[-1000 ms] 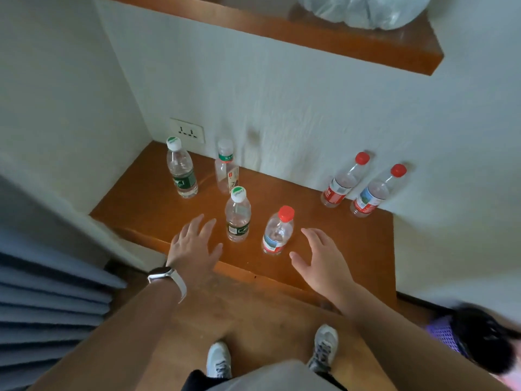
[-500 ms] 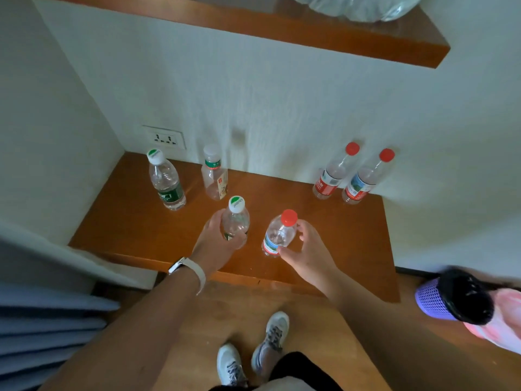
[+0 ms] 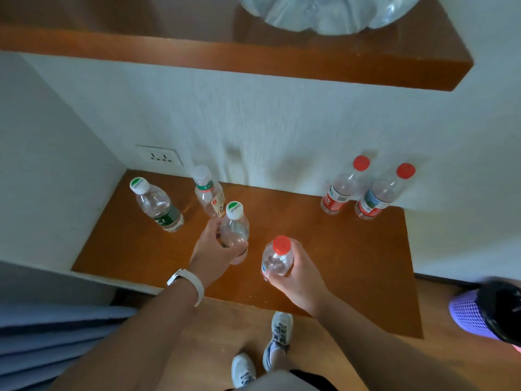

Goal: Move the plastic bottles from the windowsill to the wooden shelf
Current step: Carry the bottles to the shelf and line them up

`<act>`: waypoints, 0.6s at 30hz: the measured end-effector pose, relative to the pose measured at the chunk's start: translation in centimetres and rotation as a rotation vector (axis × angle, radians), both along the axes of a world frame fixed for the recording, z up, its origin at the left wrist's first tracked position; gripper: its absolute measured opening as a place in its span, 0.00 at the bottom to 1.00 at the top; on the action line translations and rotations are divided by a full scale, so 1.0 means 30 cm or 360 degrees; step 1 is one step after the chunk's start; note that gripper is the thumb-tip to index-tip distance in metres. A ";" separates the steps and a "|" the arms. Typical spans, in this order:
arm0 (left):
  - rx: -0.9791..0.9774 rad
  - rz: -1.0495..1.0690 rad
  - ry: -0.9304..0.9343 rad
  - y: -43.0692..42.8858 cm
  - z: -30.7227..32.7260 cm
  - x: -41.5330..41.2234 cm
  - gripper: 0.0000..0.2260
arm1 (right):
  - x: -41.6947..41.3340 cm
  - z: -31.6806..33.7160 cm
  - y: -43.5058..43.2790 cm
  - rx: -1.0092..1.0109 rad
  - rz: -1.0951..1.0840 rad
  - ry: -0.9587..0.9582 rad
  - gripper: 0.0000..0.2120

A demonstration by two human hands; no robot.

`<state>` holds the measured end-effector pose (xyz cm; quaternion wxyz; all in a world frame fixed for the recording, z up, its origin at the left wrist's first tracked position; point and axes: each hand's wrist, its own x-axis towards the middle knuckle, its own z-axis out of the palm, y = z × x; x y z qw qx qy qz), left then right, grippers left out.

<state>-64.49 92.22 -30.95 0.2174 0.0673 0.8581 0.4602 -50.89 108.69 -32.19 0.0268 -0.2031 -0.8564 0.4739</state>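
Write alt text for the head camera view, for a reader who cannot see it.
A person's left hand grips a green-capped bottle and the right hand grips a red-capped bottle, both over a low wooden ledge. Four more bottles stand on it near the wall; a wooden shelf hangs above.

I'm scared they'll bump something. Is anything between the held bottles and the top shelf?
Nothing visible blocks the way up from the green-capped bottle and red-capped bottle to the wooden shelf. A big clear container fills its right part.
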 end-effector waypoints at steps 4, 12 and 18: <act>0.0021 0.0002 0.0010 0.062 0.025 -0.016 0.27 | -0.026 0.016 0.051 -0.0049 -0.0044 0.0005 0.25; 0.0074 -0.0038 0.0051 0.195 0.044 -0.055 0.23 | -0.060 0.042 0.227 -0.0007 -0.0116 -0.0019 0.22; 0.0016 -0.0172 0.0115 0.273 0.034 -0.152 0.26 | -0.146 0.072 0.318 0.0008 -0.0220 0.0024 0.20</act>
